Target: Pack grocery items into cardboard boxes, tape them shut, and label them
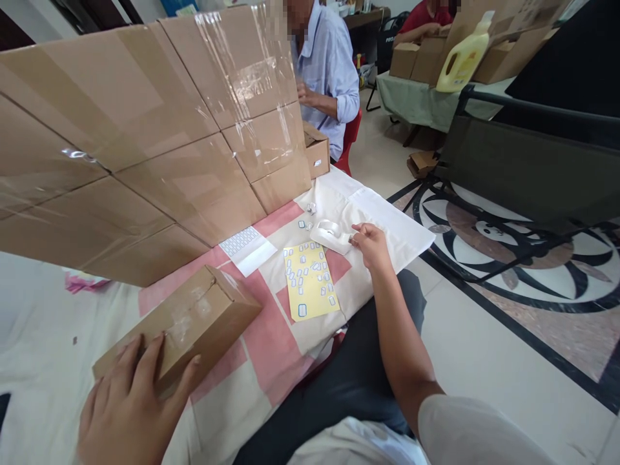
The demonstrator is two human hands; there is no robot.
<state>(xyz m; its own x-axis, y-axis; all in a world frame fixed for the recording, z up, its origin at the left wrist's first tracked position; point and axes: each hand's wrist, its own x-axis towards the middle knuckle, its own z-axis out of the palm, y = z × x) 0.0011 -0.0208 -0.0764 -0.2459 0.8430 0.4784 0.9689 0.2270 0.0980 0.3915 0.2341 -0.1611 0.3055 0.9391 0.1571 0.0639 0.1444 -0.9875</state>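
My left hand (133, 400) lies with spread fingers on the near end of a closed brown cardboard box (194, 310). Clear tape shows on the box's top. Farther right, my right hand (371, 245) is closed in a pinch at the end of a white tape dispenser (330, 239); the strip between the fingertips is too small to see clearly. A yellow sheet of stickers (310, 290) lies just in front of the dispenser. To its left is a white sheet with rows of small labels (247, 250).
A wall of stacked, taped cardboard boxes (188, 129) rises along the back of the cloth-covered table (276, 336). Behind it sits a person in a light blue shirt (332, 64). A folding chair (527, 161) stands on the right, near a yellow bottle (462, 61) on another table.
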